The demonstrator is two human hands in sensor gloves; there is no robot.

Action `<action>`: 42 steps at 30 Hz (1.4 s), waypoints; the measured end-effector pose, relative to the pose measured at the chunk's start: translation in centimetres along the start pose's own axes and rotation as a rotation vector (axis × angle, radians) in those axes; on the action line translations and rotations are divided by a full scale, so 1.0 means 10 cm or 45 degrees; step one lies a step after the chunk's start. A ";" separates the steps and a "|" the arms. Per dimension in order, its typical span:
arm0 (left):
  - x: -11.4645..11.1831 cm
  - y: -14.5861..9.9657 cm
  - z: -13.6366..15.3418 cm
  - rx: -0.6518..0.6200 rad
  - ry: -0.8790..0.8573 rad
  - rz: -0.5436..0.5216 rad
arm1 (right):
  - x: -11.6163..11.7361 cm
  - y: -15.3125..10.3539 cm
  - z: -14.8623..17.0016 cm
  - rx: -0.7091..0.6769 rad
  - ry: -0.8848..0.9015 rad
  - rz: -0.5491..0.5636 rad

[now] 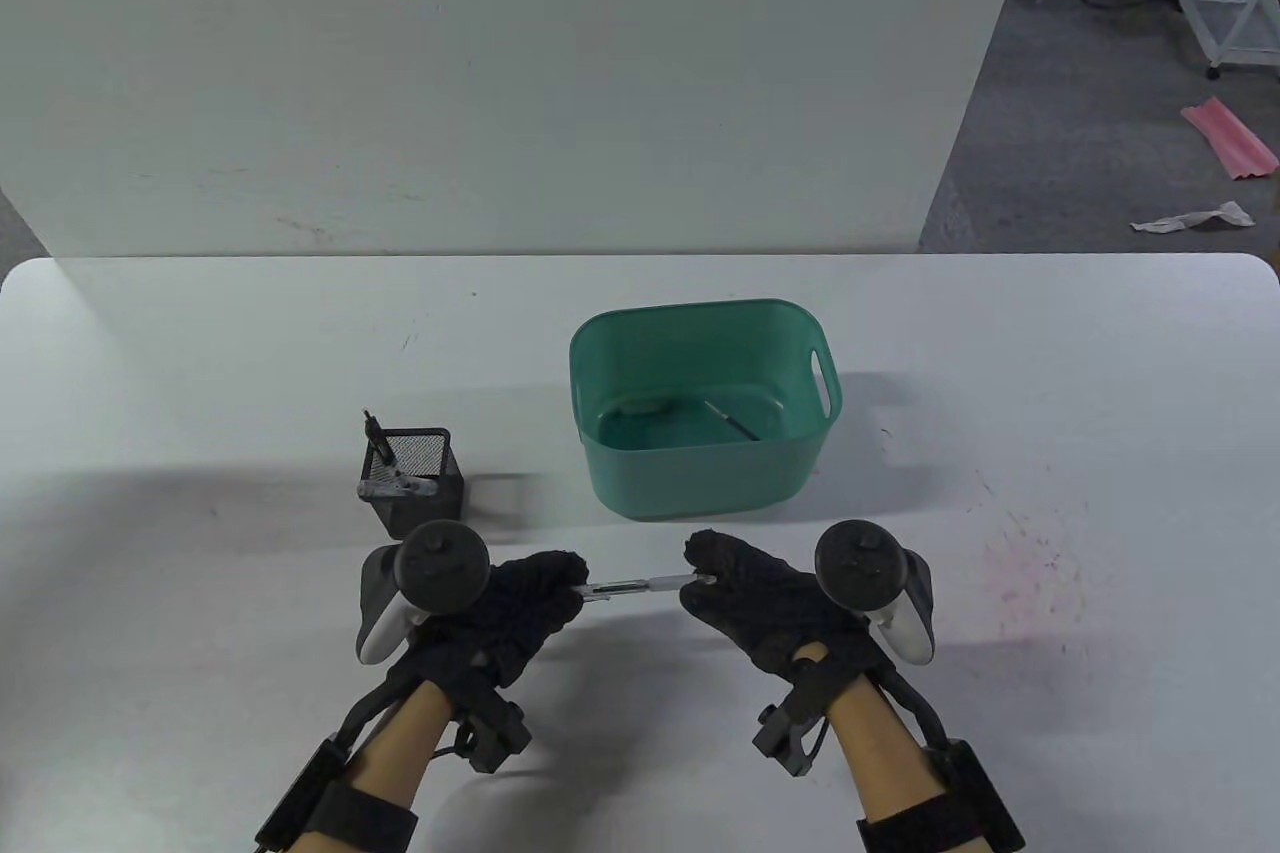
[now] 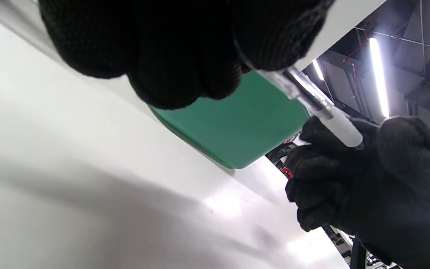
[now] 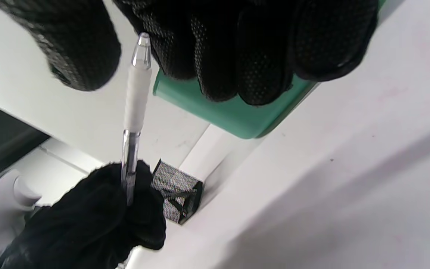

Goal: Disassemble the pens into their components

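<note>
**Pen held at both ends**

Pen (image 1: pixel 640 583) spans level between the hands, above the table (image 1: pixel 1000 393). Left hand (image 1: pixel 510 608) fingers curl tight round the clear barrel end. Right hand (image 1: pixel 765 603) fingertips pinch the white grip end. Green bin (image 1: pixel 700 483) sits just past the fingertips; mesh cup (image 1: pixel 415 478) beyond left hand.

Left hand (image 1: pixel 520 608) and right hand (image 1: pixel 770 608): black knit gloves with a dotted palm texture. Each hand's back carries a tracker (image 1: pixel 440 568) with a round black head and grey-white handle. Black brackets, straps and thin cables run along both forearms.
</note>
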State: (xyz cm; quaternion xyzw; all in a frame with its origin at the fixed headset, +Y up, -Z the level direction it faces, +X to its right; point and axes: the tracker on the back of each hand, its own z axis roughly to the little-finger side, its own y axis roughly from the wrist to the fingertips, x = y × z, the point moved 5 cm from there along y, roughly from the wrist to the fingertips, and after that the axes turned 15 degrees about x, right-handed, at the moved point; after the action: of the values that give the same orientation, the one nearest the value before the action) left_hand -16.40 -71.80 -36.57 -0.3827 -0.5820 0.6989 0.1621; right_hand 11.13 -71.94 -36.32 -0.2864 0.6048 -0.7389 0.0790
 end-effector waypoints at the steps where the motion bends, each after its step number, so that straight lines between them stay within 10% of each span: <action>1: -0.01 0.00 0.00 0.004 -0.001 0.010 | -0.01 0.00 0.01 0.009 0.015 0.008; 42: -0.06 0.03 0.07 0.052 -0.111 0.098 | -0.03 -0.01 -0.05 0.036 -0.021 0.035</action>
State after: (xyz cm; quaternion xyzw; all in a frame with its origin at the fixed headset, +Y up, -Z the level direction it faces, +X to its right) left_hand -16.39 -72.77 -36.66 -0.3705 -0.5590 0.7324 0.1174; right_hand 11.19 -71.35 -36.36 -0.2829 0.5976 -0.7437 0.0983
